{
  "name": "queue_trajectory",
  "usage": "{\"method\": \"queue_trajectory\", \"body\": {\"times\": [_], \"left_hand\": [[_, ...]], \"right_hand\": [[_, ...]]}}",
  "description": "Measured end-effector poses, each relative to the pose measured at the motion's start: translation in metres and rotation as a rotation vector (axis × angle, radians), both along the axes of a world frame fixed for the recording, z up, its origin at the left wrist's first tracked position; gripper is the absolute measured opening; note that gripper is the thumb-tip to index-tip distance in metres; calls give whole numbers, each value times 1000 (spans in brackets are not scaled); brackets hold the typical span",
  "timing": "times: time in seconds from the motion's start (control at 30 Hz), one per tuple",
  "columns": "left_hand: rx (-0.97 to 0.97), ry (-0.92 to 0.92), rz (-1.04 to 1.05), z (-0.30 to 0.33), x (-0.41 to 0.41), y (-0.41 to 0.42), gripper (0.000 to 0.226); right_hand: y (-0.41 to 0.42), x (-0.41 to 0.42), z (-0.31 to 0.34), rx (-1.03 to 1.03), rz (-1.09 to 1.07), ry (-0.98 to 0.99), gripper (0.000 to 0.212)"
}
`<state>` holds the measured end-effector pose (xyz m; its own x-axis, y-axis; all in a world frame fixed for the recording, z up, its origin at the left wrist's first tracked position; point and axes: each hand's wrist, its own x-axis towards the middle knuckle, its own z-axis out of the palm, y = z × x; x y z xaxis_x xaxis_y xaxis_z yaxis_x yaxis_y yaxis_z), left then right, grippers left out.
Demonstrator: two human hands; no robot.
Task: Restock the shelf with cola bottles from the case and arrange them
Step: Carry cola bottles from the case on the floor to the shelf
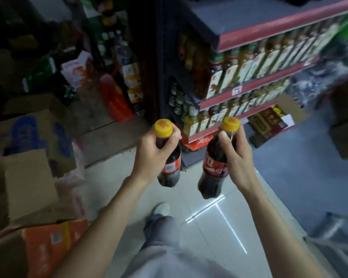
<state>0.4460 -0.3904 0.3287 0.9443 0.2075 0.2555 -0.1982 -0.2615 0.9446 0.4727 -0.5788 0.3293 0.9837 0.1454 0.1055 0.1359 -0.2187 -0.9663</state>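
Gripping one yellow-capped dark cola bottle each at frame centre, left hand holds left bottle, right hand right bottle; red-edged stocked shelf upper right, cardboard boxes left.

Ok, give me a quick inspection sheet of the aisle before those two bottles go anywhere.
Surface: pale tiled floor, glare streaks on it; no work table seen.
Job's things: two cola bottles with yellow caps, left bottle and right bottle, both carried upright in the air, apart from each other.
Clutter: open cardboard boxes and an orange carton on the floor at left.
Grippers: left hand grips the left bottle's neck; right hand grips the right bottle's neck.
Cables: nothing seen.
Surroundings: red-edged shelf unit ahead, its tiers packed with labelled bottles; more stock against the far wall, blurred. The person's shoe shows below.
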Motion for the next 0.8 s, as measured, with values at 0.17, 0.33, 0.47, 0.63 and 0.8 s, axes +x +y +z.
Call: {"method": "queue_trajectory", "body": {"times": [0.17,0.33,0.47,0.63,0.8], "left_hand": [[-23,-150,-117,44,65,-85,11],[-91,-372,-133,84,134,-149,11],[-166,-459,-91,111,192,-192,16],[-144,-501,-18,142,247,-240,18],[-78,-598,57,167,291,-280,12]], "right_hand": [[-89,54,35,-13,-123,-153,10],[-154,126,74,57,-79,-261,6],[-195,188,101,47,-91,-352,5],[-239,260,127,63,-52,-393,12],[-270,322,145,131,-26,-456,13]]}}
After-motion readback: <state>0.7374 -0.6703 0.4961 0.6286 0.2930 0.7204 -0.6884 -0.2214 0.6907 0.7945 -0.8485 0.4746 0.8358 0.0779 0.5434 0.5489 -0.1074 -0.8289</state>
